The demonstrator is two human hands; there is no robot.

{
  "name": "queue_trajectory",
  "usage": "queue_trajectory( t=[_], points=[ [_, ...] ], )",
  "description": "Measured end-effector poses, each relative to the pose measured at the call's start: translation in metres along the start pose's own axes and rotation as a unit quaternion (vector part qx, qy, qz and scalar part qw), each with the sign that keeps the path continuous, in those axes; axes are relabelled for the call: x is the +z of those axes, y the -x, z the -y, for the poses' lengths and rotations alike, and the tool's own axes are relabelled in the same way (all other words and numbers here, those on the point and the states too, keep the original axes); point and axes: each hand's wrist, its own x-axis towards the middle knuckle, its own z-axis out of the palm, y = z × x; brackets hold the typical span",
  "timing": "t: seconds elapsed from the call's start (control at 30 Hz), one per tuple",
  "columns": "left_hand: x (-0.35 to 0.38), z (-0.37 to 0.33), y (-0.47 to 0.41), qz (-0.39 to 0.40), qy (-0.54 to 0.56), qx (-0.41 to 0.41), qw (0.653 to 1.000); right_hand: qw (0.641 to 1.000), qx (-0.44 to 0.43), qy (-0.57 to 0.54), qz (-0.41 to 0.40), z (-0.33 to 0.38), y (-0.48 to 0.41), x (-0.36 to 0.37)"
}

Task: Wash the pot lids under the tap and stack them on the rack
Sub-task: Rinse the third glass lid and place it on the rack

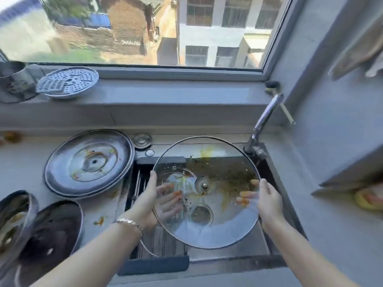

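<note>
**Desk:** Where's the glass lid?

**Me:** I've got it tilted over the sink, with orange grease smeared across it. My left grip pinches the left rim, thumb in front and fingers flat behind the glass. My right grip pinches the right rim the same way.

**Desk:** How will it handle?

**Me:** Stiff, breakable, probably slippery. I'd keep to the metal rim.

**Desk:** Room to move?

**Me:** The tap stands close beyond the right rim. The rack spans the sink's left side, and a steel lid lies on the tabletop beyond it. The middle of the sink is the freest.
</note>
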Motion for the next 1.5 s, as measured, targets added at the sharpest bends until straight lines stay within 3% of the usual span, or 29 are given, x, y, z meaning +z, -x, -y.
queue_trajectory(
  t=[0.23,0.37,0.57,1.03,1.27,1.5],
  points=[
    [0.085,0.062,-0.03,-0.083,0.016,0.073,0.994,0.989,0.033,0.119,0.076,0.003,-0.091,-0.072],
    [0.101,0.073,-0.032,-0.143,-0.012,0.125,0.982,0.973,0.064,0.196,0.1,0.011,-0.142,-0.072],
    [0.105,0.067,-0.031,-0.205,-0.002,0.132,0.97,0.956,0.121,0.238,0.119,0.026,-0.191,-0.04],
    [0.121,0.035,-0.042,-0.203,-0.041,0.123,0.971,0.921,0.201,0.311,0.117,0.028,-0.225,-0.011],
    [0.13,0.031,-0.056,-0.188,-0.04,0.116,0.974,0.914,0.12,0.379,0.079,0.01,-0.237,-0.01],
    [0.136,0.033,-0.063,-0.191,-0.043,0.115,0.974,0.919,0.091,0.369,0.106,-0.013,-0.249,-0.021]
  ],
)
